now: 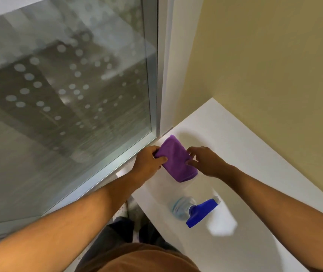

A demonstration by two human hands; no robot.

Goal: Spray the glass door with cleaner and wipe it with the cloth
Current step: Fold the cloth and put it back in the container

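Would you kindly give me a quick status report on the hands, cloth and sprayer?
Left hand gripping purple cloth, right hand pinching its other edge. Spray bottle standing untouched on white counter. Glass door clear of obstructions.

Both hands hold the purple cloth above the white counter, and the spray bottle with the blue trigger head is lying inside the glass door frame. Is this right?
Not fully. In the head view, the spray bottle stands on the white counter, nearer the person than the purple cloth, not inside the glass door frame. The left hand and right hand do hold the cloth.
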